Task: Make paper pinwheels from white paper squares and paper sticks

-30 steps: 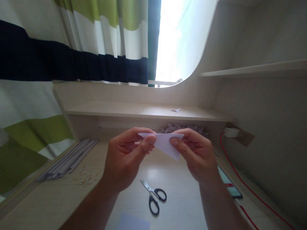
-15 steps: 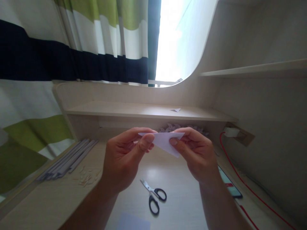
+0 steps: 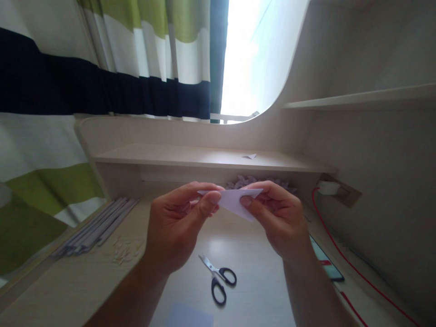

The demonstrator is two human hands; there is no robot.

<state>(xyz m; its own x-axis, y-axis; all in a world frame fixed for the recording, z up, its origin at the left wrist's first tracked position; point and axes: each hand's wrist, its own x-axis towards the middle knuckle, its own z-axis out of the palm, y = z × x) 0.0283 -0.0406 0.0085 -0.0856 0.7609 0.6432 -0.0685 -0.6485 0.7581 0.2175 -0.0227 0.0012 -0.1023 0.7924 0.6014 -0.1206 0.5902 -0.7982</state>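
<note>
A small white sheet of paper folded into a triangle (image 3: 232, 200) is held up between my two hands, its long edge on top and a point hanging down. My left hand (image 3: 179, 222) pinches the left end between thumb and fingers. On the other end, my right hand (image 3: 281, 218) presses its thumb on the front face, with its fingers behind. Below the hands, black-handled scissors (image 3: 218, 278) lie on the desk with blades slightly parted. A pale square of paper (image 3: 189, 315) rests at the near edge of view.
Rolled paper sticks (image 3: 97, 227) lie at the left beside scattered small sticks (image 3: 124, 250). Behind my hands sit folded paper pieces (image 3: 269, 181), under a shelf (image 3: 170, 154) holding a paper scrap (image 3: 250, 156). A phone (image 3: 327, 261) and a red cable (image 3: 335, 245) are at right.
Both hands keep their pinch on the folded paper. The paper has tilted very slightly, its lower tip a little higher; everything else stays put.
</note>
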